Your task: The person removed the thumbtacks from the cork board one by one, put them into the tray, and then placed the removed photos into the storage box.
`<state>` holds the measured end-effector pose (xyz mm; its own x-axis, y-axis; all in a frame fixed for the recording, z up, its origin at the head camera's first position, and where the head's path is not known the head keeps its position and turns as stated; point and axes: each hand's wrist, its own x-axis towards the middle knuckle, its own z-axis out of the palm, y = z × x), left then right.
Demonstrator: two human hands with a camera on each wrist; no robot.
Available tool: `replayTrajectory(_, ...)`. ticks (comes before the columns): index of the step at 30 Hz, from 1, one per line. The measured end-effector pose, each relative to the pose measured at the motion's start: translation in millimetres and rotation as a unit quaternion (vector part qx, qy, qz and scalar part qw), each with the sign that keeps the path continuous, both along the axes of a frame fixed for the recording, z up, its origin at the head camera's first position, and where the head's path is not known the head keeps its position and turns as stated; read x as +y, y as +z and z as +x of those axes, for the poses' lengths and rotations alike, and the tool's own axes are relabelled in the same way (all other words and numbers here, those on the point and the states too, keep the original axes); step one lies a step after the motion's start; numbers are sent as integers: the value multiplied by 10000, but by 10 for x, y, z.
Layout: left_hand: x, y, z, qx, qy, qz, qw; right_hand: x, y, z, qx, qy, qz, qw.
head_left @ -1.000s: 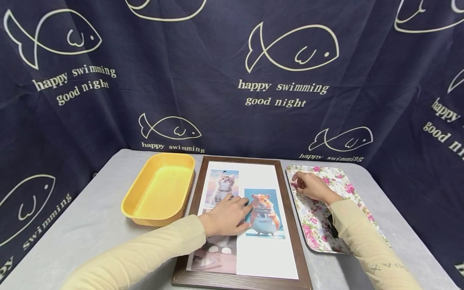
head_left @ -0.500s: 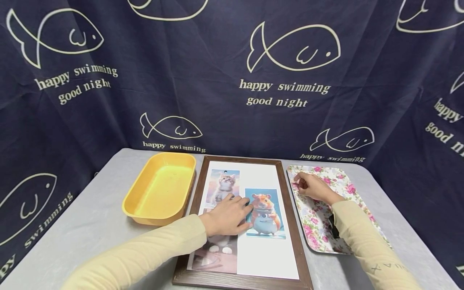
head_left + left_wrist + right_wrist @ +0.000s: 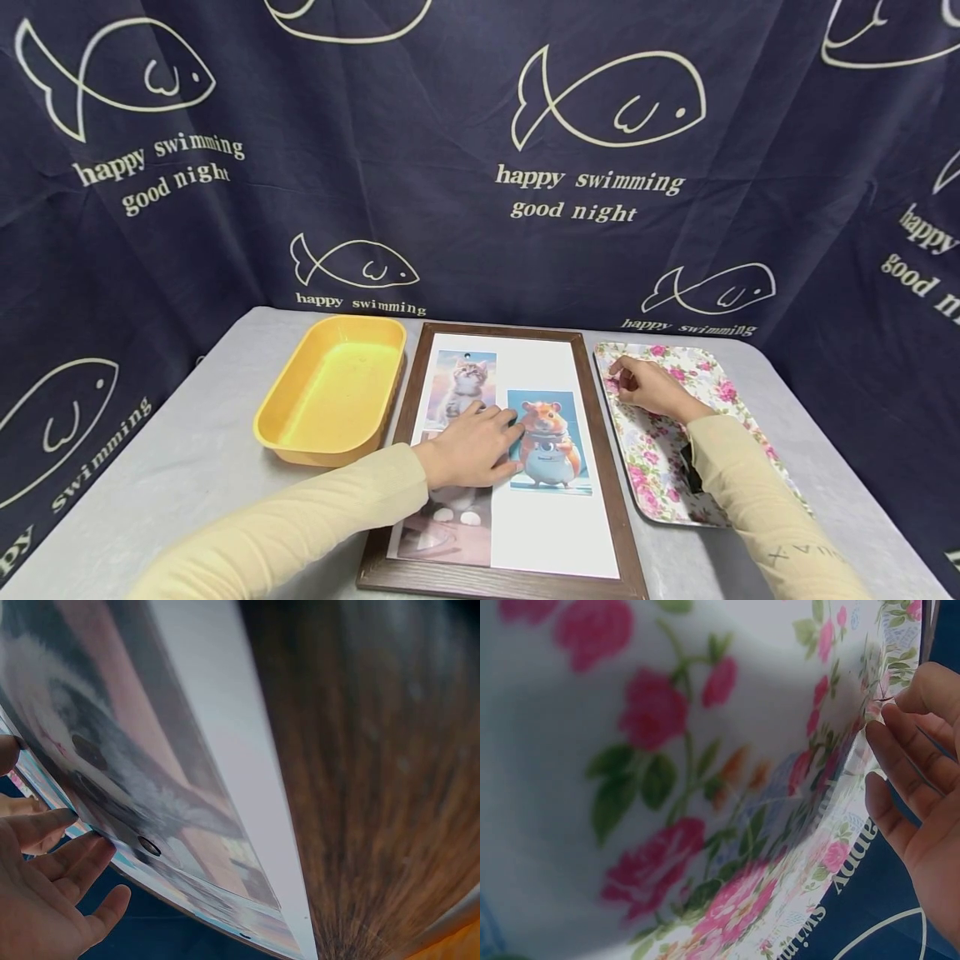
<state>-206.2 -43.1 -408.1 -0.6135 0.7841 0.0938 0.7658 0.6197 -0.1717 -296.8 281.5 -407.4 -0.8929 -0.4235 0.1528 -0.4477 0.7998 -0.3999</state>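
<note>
My left hand [image 3: 474,446] lies over a white board [image 3: 555,542] in a brown wooden frame, fingers spread and relaxed. Its fingertips touch the edge of a hamster picture [image 3: 551,442]. Under and beside this hand are a kitten picture [image 3: 461,379], with a small dark dot at its top, and another animal picture [image 3: 450,542], partly covered. My right hand [image 3: 652,390] is over the far left part of a floral tray [image 3: 652,467], thumb and index finger bent toward each other. In the right wrist view a thin dark line shows at the fingertips; whether they pinch anything is unclear.
A yellow plastic basin [image 3: 330,392] stands left of the framed board. A black object [image 3: 690,471] lies on the tray, partly hidden by the right sleeve. The grey table [image 3: 195,483] ends at a dark blue curtain [image 3: 465,167] with fish drawings.
The head view has shifted very slightly. Both hands, the pictures and the tray keep practically the same places.
</note>
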Motion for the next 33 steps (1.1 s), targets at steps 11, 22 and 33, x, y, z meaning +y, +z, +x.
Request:
replayTrajectory(11, 7, -11, -10, -34, 12, -22, 10000, 8, 20, -1, 58, -14, -41, 10000)
replayTrajectory(22, 5, 4, -6, -100, 57, -65, 9999, -42, 92, 45, 225, 116, -19, 9997)
replayTrajectory(33, 5, 9, 1, -74, 99, -123, 9998, -217, 162, 137, 496, 278, 124, 9983)
